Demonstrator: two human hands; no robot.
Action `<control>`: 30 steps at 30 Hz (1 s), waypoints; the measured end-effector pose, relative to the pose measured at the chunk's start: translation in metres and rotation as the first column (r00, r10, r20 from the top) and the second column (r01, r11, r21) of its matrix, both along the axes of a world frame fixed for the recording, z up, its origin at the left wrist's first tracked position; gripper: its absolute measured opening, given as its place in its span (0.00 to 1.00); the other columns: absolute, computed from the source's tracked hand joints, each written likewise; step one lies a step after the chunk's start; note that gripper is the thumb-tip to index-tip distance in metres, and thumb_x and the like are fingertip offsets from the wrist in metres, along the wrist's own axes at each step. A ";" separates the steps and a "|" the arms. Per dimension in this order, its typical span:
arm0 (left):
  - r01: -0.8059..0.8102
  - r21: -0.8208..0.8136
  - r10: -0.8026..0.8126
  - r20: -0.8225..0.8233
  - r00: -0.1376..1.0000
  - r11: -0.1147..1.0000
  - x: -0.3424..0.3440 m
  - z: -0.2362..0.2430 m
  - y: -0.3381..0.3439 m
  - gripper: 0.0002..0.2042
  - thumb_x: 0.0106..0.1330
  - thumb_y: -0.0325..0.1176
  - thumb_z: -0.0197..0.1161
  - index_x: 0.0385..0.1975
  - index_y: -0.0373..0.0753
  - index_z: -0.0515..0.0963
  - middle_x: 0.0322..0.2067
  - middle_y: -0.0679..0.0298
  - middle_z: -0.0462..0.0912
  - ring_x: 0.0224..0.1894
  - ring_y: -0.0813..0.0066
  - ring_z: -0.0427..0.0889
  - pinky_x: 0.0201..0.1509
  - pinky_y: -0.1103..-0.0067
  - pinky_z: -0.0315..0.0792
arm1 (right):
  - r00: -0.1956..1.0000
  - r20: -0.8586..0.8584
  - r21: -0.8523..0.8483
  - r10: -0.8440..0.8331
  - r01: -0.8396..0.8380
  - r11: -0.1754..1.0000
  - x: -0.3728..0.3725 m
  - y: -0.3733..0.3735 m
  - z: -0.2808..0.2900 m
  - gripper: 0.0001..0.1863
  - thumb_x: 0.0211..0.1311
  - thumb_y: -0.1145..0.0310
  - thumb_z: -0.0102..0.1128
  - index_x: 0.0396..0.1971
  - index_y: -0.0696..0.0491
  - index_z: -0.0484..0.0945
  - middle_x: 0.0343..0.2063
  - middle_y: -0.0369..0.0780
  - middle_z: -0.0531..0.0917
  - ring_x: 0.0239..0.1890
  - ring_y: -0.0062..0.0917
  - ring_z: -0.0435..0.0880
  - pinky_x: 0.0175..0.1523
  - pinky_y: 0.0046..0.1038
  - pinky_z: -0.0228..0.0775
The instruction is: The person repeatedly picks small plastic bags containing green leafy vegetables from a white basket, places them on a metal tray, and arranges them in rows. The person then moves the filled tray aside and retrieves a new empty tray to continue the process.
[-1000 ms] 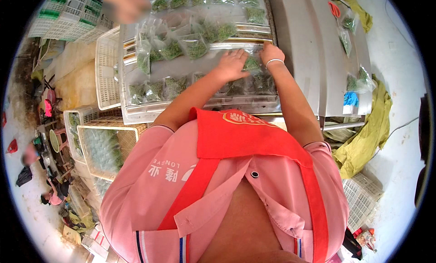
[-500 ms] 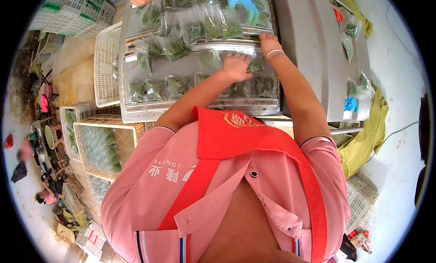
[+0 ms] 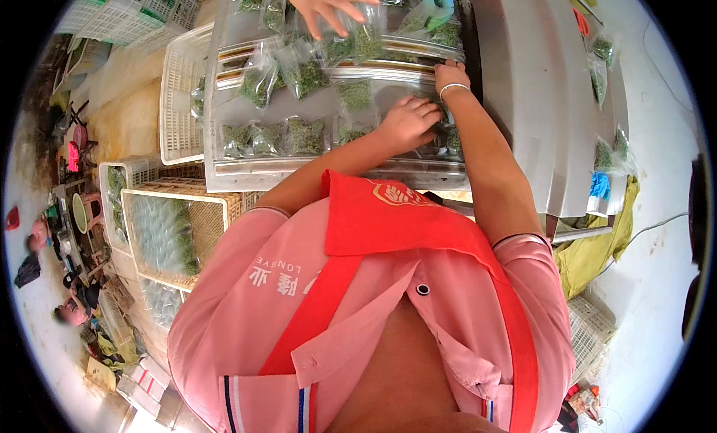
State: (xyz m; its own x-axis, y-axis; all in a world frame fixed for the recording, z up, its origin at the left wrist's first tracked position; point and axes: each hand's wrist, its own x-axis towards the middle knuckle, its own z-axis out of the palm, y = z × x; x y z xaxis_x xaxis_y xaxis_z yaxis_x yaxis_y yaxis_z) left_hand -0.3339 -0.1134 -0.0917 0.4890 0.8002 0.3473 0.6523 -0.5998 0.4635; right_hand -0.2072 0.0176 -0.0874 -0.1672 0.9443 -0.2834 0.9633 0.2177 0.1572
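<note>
Clear plastic bags of small green produce lie in rows across a flat steel bed [image 3: 246, 108] with metal bars. My left hand [image 3: 411, 124] is at the right end of the near rows, its bent fingers closed on a bag [image 3: 448, 138] that it partly covers. Just beyond it, my right hand [image 3: 452, 77], with a bracelet at the wrist, has its fingers curled together at the end of a metal bar [image 3: 366, 67]. It seems to pinch the bag's upper edge; the fingertips are partly hidden.
Across the bed are another person's bare hand [image 3: 325, 5] with spread fingers and a blue-gloved hand [image 3: 435, 3] over the bags. A steel lid-like panel [image 3: 523, 97] stands to the right. White crate [image 3: 179, 97] and tan basket [image 3: 213, 201] with bags stand left.
My left hand has moved right and its flat fingers have bent. My right hand stays at the bar's end. The other person's bare hand has reached in over the far bags.
</note>
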 end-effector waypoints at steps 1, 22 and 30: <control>0.039 0.039 -0.041 0.047 0.998 0.998 -0.007 0.005 -0.006 0.21 0.52 0.41 0.64 0.46 0.43 0.73 0.51 0.64 0.73 0.55 0.66 0.69 0.59 0.65 0.60 | 1.000 -0.016 0.016 -0.009 0.009 1.000 0.002 -0.001 -0.004 0.15 0.58 0.73 0.48 0.45 0.47 0.75 0.49 0.43 0.72 0.54 0.39 0.68 0.53 0.35 0.69; -0.121 -0.183 0.068 -0.271 0.960 0.976 0.019 -0.001 0.028 0.28 0.47 0.45 0.66 0.48 0.39 0.70 0.50 0.55 0.71 0.50 0.60 0.71 0.49 0.65 0.66 | 0.995 -0.037 0.183 0.094 -0.085 0.979 0.028 -0.004 -0.011 0.09 0.54 0.72 0.49 0.34 0.52 0.75 0.39 0.42 0.77 0.43 0.37 0.77 0.45 0.36 0.73; -0.242 -0.117 0.203 -0.276 0.940 0.963 0.029 -0.009 0.028 0.29 0.48 0.49 0.63 0.49 0.39 0.71 0.50 0.53 0.72 0.50 0.58 0.72 0.50 0.57 0.64 | 0.981 0.111 0.135 0.160 -0.175 0.975 0.022 -0.004 0.001 0.13 0.57 0.69 0.48 0.43 0.48 0.70 0.43 0.42 0.74 0.48 0.36 0.73 0.48 0.38 0.69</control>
